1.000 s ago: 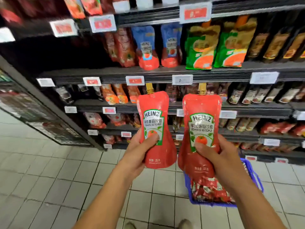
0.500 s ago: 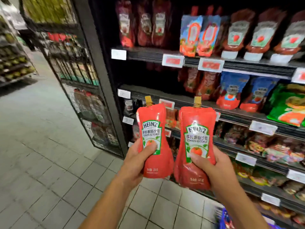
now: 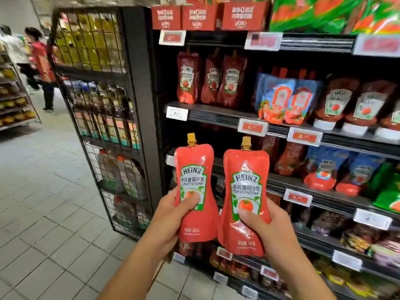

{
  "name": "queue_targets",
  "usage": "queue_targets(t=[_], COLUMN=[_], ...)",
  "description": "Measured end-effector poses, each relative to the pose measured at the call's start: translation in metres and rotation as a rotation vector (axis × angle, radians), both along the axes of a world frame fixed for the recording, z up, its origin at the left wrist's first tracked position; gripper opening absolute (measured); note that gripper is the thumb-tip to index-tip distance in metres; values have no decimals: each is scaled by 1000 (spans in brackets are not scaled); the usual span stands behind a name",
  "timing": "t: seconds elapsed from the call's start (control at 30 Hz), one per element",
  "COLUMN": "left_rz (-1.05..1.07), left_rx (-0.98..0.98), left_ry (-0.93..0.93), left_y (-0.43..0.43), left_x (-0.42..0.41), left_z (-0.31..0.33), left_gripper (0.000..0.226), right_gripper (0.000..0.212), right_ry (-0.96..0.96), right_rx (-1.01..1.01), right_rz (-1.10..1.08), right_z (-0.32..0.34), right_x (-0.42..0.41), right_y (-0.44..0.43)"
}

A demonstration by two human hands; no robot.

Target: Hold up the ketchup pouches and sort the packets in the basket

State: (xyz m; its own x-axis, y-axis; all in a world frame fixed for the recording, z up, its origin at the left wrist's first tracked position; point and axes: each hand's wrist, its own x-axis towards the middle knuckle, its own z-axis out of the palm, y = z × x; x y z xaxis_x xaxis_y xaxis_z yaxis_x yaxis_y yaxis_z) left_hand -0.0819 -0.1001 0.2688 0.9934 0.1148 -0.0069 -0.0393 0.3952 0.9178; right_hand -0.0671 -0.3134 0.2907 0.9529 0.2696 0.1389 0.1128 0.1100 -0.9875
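Observation:
My left hand [image 3: 167, 217] grips a red Heinz ketchup pouch [image 3: 193, 169] with a gold cap, thumb pressed on its label. My right hand [image 3: 267, 229] grips a second, like pouch [image 3: 245, 169], thumb across the tomato picture. Both pouches stand upright side by side, almost touching, held up in front of dark store shelves [image 3: 216, 114]. More Heinz pouches [image 3: 213, 81] stand on the shelf above them.
A black wire rack [image 3: 104, 118] of packets forms the shelf's left end. Blue pouches [image 3: 283, 100] and ketchup bottles [image 3: 350, 105] fill shelves to the right. Tiled floor [image 3: 43, 202] opens to the left, where two people [image 3: 41, 61] stand far off by another shelf.
The view has swung up and left: the blue basket dropped out of sight and the aisle with people came in. Both hands kept holding the pouches upright.

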Motion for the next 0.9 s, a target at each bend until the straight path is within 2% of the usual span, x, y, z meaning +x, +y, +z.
queue_targets(t=[0.17,0.33,0.5,0.7,0.83,0.9], left_rz=[3,10,23,4,-4,1], left_rx=[34,94,156,201,263,309], left_ry=[-47,-117,-131,-169,-192,-203], left_y=[18,37,52,67,76,81], left_x=[54,123,189,254,290,307], left_z=[21,57,92,126,145,150], left_gripper=[47,31,41,39,20,19], right_gripper=[24,22,21,21,16,17], right_ry=[-43,-90,-99,-90,-96,-93], right_rx=[15,36,76,40,-4,-1], right_rz=[-9,4,-5,-8,-49,-53], right_z=[16,43,75,104,118,123], right_x=[50,113,178,239,268,280], right_y=[19,40,54,68,76,79])
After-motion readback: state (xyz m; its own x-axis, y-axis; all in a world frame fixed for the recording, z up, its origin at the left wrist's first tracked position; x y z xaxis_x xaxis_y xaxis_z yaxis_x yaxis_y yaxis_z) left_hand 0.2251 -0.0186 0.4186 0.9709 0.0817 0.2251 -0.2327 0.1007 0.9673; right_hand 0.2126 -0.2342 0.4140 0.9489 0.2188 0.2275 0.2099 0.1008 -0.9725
